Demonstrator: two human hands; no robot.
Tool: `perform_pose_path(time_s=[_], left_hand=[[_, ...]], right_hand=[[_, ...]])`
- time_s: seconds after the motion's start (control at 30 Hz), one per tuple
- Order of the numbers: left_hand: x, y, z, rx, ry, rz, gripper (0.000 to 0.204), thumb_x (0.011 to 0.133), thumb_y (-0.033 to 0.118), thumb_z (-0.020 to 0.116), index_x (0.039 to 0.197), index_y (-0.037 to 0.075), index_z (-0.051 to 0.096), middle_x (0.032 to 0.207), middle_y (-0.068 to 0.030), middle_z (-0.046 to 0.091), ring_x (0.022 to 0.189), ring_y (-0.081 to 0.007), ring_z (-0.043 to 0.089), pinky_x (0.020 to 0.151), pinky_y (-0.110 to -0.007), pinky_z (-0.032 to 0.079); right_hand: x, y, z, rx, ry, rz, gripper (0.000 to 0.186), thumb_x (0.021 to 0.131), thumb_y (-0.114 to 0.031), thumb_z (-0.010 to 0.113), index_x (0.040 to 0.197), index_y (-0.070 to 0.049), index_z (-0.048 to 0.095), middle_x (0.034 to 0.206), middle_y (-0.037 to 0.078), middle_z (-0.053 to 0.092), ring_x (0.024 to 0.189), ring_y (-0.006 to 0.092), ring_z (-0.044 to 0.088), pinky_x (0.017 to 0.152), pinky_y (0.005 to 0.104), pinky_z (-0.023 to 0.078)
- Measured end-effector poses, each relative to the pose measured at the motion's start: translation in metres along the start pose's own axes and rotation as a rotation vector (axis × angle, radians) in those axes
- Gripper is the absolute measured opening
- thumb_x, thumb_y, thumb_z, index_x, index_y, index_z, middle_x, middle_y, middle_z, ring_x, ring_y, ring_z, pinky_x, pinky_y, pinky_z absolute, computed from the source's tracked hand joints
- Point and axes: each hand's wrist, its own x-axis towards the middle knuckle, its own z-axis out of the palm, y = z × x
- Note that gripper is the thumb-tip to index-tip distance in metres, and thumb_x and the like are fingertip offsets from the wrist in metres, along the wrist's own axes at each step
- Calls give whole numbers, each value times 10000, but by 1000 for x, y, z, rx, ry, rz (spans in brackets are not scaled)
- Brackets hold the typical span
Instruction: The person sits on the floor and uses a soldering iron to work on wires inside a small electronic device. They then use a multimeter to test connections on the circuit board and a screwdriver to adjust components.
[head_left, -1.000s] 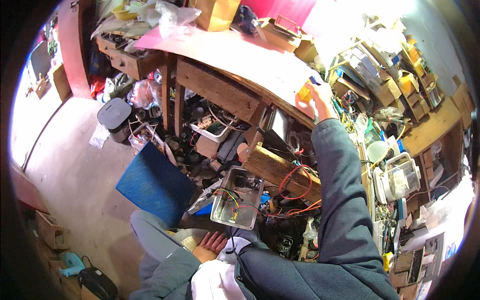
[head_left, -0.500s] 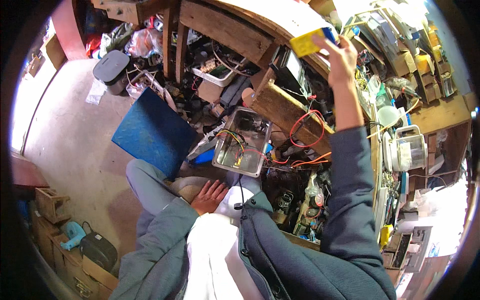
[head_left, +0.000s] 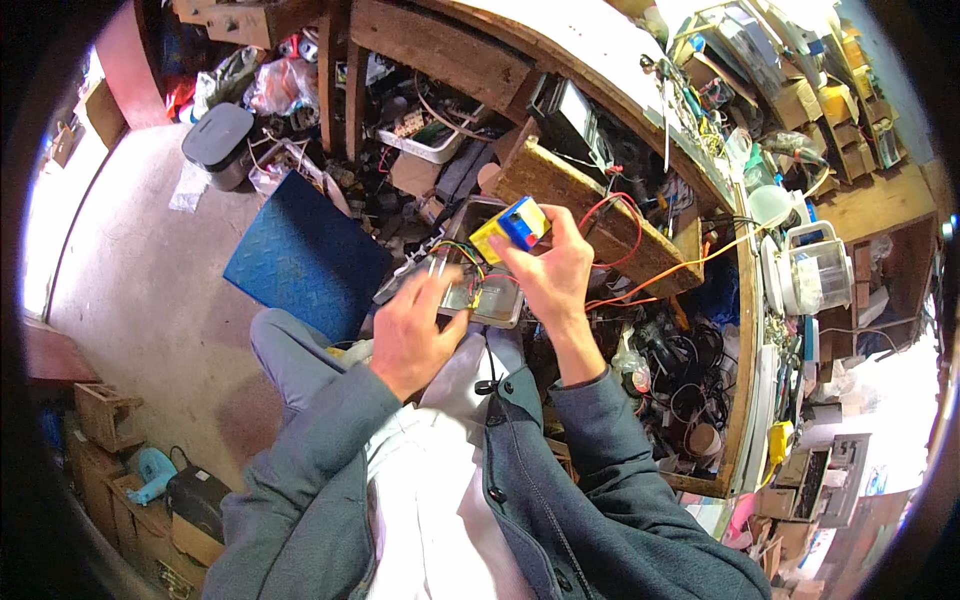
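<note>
Near the middle, my right hand [head_left: 553, 275] grips a small yellow-and-blue box [head_left: 510, 228] over a metal tray [head_left: 504, 311]. My left hand [head_left: 412, 330] is raised at the tray's left side, below the box, its fingers apart and slightly blurred, holding nothing visible. Thin coloured wires [head_left: 460, 252] run in the tray, partly hidden by my hands and the box.
A dark blue board [head_left: 300, 255] lies on the left, near a grey bin [head_left: 215, 145]. A wooden workbench [head_left: 440, 60] is ahead, with cluttered drawers beneath. Cables, tools and a clear plastic jug [head_left: 815, 280] line the right. A blue dryer-like tool [head_left: 150, 475] sits lower left.
My right hand has brought the yellow-and-blue box down and inward from the bench to above the tray. My left hand has risen from my lap toward the tray.
</note>
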Motion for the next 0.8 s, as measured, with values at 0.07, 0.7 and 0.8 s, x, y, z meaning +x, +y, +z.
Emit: perform_pose_path(time_s=[0.07, 0.7, 0.8], left_hand=[[27, 2, 11, 39, 39, 95, 671, 790, 98, 827, 1401, 70, 552, 1335, -186, 641, 1170, -384, 662, 985, -439, 563], [34, -28, -48, -1522, -400, -510, 649, 836, -146, 714, 1449, -26, 537, 1468, -172, 603, 1361, -261, 588, 1152, -394, 480], [26, -35, -51, -1499, -432, -557, 796, 793, 38, 787, 1511, -13, 446, 1534, -280, 506, 1374, -358, 573, 1192, -424, 451]], right_hand=[[-11, -23, 2, -32, 24, -20, 531, 741, -210, 917, 1147, 18, 662, 930, 187, 765, 844, 267, 771, 764, 356, 598], [-45, 28, -52, 441, 86, 218, 161, 966, -18, 732, 1121, 9, 697, 997, 23, 714, 890, 78, 664, 752, 223, 539], [-52, 35, -55, 414, 130, 304, 83, 979, -75, 751, 958, -10, 703, 811, -41, 667, 691, 18, 545, 610, 191, 423]])
